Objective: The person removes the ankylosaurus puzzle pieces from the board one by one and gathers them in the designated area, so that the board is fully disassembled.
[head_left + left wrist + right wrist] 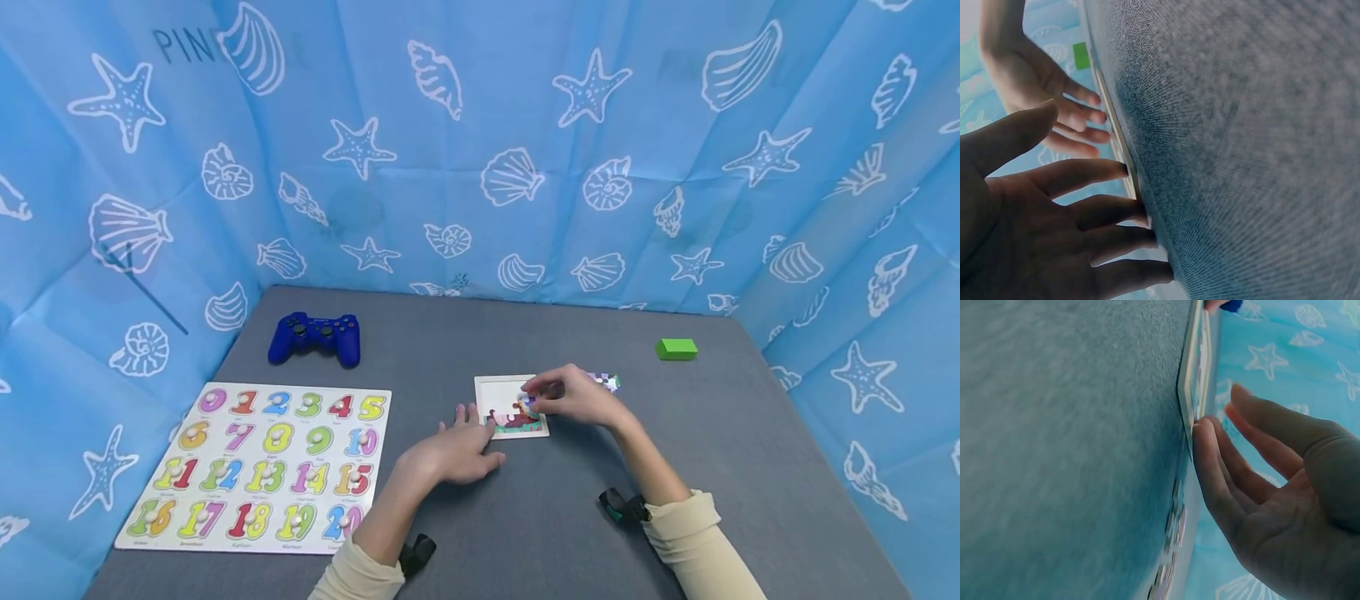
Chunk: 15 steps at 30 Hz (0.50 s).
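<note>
1. One jigsaw tray point(498, 392) is set near the middle of one grey tabletop point(750, 467), between two hands; the fitted pieces point(510, 422) are partly hidden and cannot be counted.
2. The tray's left edge is touched by the left hand point(456, 450), its fingers spread and fairly straight.
3. The tray's right part is covered by the right hand point(573, 396), its fingertips brought down there and its thumb held apart; whether a piece is gripped cannot be told.
4. Several loose pieces point(604, 381) are left beyond the right hand, their number partly hidden.
5. One number board point(382, 417), one game controller point(324, 335) and one block point(677, 349) are seen; on the board, twenty-one numbers, 0 to 20, are ranged in four rows.
6. The tray's long axis appears to be laid left to right; its near edge is lined with maroon and green pieces, and its far left is bare and white.
7. The tray is thin, flat and pale-rimmed; the tabletop is finely woven, the controller blue with rounded grips, the block green and oblong.
</note>
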Tool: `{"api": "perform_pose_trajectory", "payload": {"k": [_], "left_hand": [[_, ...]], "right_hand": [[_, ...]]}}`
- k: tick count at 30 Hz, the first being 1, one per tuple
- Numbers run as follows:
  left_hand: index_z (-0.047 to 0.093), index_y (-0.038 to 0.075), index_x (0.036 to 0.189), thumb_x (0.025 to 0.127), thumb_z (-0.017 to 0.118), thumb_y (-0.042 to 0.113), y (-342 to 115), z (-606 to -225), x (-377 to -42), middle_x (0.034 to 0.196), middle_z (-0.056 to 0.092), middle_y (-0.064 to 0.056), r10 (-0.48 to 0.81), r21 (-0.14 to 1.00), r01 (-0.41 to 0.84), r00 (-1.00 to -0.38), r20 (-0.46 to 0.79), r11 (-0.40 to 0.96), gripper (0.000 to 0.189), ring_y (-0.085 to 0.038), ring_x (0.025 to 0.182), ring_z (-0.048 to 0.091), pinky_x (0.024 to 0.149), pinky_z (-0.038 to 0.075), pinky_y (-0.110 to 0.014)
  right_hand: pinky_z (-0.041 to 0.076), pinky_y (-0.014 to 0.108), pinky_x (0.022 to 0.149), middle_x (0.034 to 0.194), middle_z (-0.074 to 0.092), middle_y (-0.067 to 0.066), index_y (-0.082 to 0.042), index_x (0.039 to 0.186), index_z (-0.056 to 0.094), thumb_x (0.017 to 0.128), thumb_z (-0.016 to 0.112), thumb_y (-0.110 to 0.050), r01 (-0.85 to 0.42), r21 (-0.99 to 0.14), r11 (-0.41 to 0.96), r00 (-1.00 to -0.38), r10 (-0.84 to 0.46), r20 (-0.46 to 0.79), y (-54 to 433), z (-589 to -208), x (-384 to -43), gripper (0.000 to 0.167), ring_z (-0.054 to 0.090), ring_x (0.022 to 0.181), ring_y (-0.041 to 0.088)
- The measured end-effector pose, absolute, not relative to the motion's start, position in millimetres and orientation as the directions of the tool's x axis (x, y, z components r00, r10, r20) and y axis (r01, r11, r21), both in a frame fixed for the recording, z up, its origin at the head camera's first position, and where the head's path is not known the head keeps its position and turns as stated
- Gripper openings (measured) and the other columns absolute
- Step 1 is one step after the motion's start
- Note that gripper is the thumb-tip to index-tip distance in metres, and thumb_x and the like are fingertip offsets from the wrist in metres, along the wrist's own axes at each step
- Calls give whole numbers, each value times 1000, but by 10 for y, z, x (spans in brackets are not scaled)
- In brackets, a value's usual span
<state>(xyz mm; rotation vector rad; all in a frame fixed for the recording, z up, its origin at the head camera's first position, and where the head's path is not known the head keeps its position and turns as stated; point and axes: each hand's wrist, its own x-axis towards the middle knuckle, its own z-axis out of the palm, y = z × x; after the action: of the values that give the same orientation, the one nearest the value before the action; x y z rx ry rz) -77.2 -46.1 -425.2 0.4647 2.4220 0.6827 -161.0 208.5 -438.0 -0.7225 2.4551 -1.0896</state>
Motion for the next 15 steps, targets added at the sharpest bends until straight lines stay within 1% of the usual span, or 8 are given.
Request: {"api": "perform_pose_trajectory", "payload": {"k": [1,5,7,10,15], "left_hand": [[38,5,168,112,57,41,-460,-4254,-776,181,15,-27,462,562,170,-775,-430,809,69,-43,171,9,136,19,-66],[39,5,168,112,58,40,-461,-4258,-770,180,17,-28,463,561,177,-780,-421,809,68,-44,171,10,135,20,-66],[39,5,168,112,58,40,-460,-4262,-760,180,17,-28,464,563,177,-781,-419,807,69,-44,171,10,135,20,-66],[40,5,168,111,59,40,-462,-4257,-752,180,17,-28,463,564,177,-782,-417,807,69,-44,171,11,135,20,-67],[39,6,168,111,59,41,-464,-4236,-757,180,16,-28,463,563,175,-780,-422,808,70,-44,171,10,135,20,-67]], "right_hand": [[56,20,75,113,80,20,5,124,76,98,78,-6,-314,-751,581,-800,-588,-121,2052,-4389,-1632,29,72,90,18],[52,21,69,97,79,13,1,118,79,95,81,-4,-343,-701,625,-789,-597,-147,1959,-4443,-1704,24,63,76,10],[50,22,67,92,76,9,-1,114,80,94,82,-6,-349,-678,647,-793,-590,-155,1936,-4465,-1724,20,59,73,8],[49,24,67,91,73,6,-5,109,81,93,84,-8,-334,-666,667,-804,-570,-168,1916,-4469,-1742,16,58,74,10],[49,25,68,93,71,6,-5,106,79,92,84,-7,-325,-658,680,-808,-561,-181,1898,-4450,-1756,14,58,77,12]]}}
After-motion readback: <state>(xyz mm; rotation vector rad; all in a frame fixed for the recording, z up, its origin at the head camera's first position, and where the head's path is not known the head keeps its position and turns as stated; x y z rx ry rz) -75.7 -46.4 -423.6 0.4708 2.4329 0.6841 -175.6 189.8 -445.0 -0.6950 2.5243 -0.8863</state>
